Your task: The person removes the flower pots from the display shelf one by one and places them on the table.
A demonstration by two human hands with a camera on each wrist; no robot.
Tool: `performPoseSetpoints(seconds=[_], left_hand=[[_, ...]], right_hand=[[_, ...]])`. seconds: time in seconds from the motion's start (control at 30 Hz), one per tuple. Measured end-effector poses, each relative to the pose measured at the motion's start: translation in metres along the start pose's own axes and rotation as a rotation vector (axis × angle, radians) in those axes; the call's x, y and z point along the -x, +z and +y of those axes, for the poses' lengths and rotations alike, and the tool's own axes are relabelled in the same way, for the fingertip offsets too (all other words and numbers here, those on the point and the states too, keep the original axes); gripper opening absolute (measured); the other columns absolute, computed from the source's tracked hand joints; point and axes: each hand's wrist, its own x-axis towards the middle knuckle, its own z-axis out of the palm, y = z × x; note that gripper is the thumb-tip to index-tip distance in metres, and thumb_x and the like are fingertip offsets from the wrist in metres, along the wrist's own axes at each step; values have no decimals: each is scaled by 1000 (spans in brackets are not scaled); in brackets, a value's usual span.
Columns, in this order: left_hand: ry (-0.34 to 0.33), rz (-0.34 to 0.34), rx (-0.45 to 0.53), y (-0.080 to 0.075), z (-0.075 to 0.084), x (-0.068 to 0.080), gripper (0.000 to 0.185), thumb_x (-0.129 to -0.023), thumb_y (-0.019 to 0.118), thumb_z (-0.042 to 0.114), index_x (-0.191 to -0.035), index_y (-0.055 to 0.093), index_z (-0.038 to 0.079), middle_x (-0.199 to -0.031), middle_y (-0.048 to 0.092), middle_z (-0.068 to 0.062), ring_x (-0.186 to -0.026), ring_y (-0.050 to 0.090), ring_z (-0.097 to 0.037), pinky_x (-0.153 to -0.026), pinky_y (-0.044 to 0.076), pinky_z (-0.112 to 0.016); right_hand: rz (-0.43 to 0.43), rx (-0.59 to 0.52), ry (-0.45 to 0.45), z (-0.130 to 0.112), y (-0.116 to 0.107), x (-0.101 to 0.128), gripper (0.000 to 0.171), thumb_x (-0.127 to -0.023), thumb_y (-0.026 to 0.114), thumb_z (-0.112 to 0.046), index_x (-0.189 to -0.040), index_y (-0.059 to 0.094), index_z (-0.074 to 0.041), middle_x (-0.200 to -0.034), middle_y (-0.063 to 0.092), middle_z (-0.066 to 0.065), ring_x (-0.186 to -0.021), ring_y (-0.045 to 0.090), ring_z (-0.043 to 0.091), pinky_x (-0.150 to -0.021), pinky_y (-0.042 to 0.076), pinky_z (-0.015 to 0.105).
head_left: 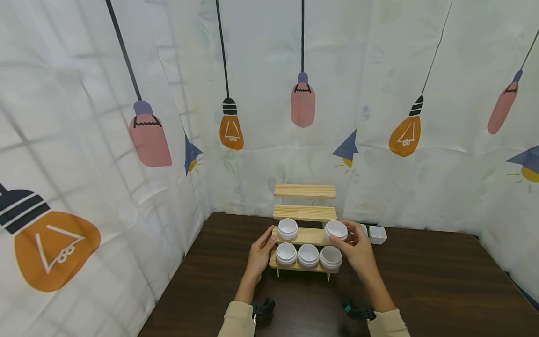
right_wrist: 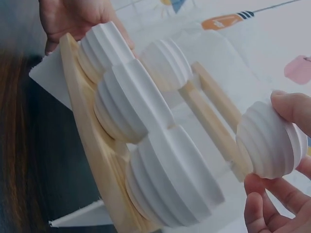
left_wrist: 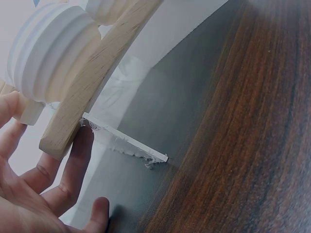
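A tiered wooden stand (head_left: 305,213) holds small white ribbed bowls. Three of them, such as the middle bowl (head_left: 308,255), line the lowest shelf, and another bowl (head_left: 287,229) sits at the left of the second shelf. At that shelf's right end my right hand (head_left: 358,248) pinches a white bowl (head_left: 336,230) between thumb and fingers; the right wrist view shows this grip on the bowl (right_wrist: 267,141). My left hand (head_left: 258,256) holds the stand's left end. Up close in the left wrist view, its fingers (left_wrist: 68,182) lie against the end of the wooden shelf (left_wrist: 92,82).
Small white square dishes (head_left: 377,234) stand behind the right hand on the dark wooden table (head_left: 438,276). A pale curtain (head_left: 261,164) printed with lamps hangs right behind the stand. Thin white supports (left_wrist: 126,136) carry the lowest shelf.
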Motion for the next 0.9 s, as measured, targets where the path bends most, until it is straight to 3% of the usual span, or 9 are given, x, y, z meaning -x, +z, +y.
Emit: performPoseSetpoints(seconds=[0.13,0.4,0.5,0.73,0.9], left_hand=[[2,0,1,0,0,0,47,-106,58,25,-152,52,18,-110,68,-21,-102,66,-33,-81,49,-37],[12,-6,4,-1,-1,1,47,-106,58,24,-152,51,18,-142,60,-19,-103,67,-31,-85,51,-42],[11,-1,4,0,-1,0,47,-106,58,24,-152,52,17,-139,62,-20,-102,67,-30,-85,51,-41],[-1,11,-4,1,-1,0,46,-106,58,24,-151,53,17,-110,69,-18,-102,67,-34,-79,49,-33],[1,11,-12,1,0,0,47,-106,59,24,-151,53,17,-107,69,-17,-98,66,-28,-76,47,-29]], right_hand=[[22,7,13,3,-6,-2,56,-86,85,-19,-136,59,-13,-121,59,10,-95,57,12,-82,46,22],[47,22,58,8,-14,-2,59,-87,84,-22,-139,57,-15,-125,59,7,-96,57,9,-81,46,20],[60,27,60,9,-18,-3,59,-87,84,-23,-138,57,-15,-124,59,7,-95,58,9,-79,47,20],[73,62,50,17,-26,-5,60,-87,84,-24,-139,57,-13,-124,60,9,-95,57,11,-78,47,20],[83,82,43,22,-33,-6,60,-88,83,-22,-140,56,-11,-123,59,8,-93,57,9,-78,46,18]])
